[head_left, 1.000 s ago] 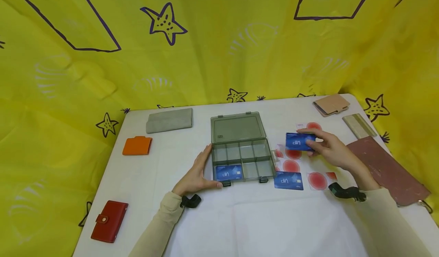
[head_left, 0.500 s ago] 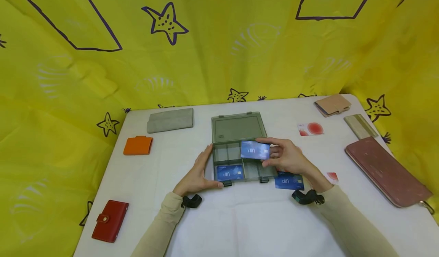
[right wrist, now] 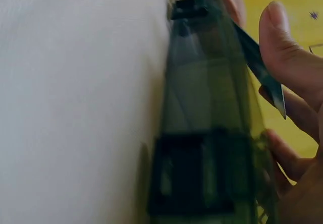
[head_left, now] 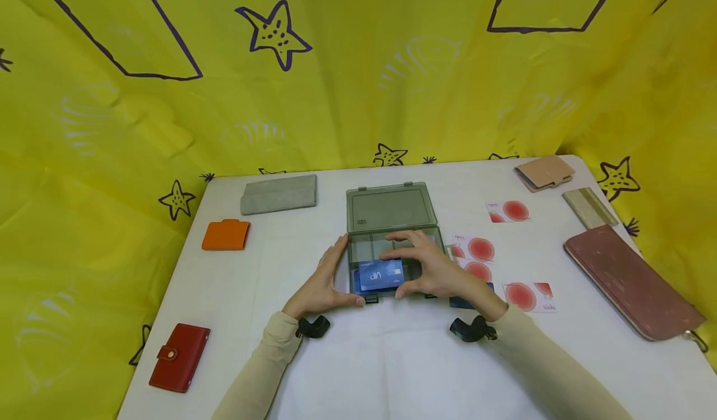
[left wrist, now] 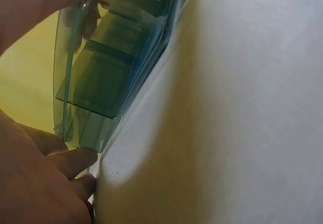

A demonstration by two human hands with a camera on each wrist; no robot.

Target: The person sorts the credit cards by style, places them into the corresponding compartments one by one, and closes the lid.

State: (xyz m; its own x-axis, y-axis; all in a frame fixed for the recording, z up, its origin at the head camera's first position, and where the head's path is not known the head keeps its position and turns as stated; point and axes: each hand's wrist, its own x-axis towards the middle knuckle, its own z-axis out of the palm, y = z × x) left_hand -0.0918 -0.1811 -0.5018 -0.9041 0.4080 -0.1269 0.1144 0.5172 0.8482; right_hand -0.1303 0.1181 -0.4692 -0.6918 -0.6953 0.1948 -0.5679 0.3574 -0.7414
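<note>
A green translucent divided box (head_left: pixel 392 208) lies with its lid folded back. My left hand (head_left: pixel 322 286) rests against its left side and front corner, fingers extended. Above the front-left compartment, my right hand (head_left: pixel 428 267) holds a blue VIP card (head_left: pixel 378 275) between thumb and fingers. The right wrist view shows this card (right wrist: pixel 265 75) tilted, with the thumb (right wrist: pixel 285 50) over it. Another blue card (head_left: pixel 356 283) lies beneath it in that compartment, mostly covered. A third blue card (head_left: pixel 465 303) is on the table, partly hidden by my right forearm.
Right of the box lie several red-and-white cards (head_left: pixel 521 297). A tan wallet (head_left: pixel 544 172), a beige striped case (head_left: pixel 589 207) and a mauve zip purse (head_left: pixel 633 283) line the right side. At left are a grey wallet (head_left: pixel 279 195), an orange holder (head_left: pixel 225 235) and a red wallet (head_left: pixel 180 358).
My right hand has carried the blue card leftward from the loose cards, across the box, and down over the front-left compartment. My left hand has stayed at the box.
</note>
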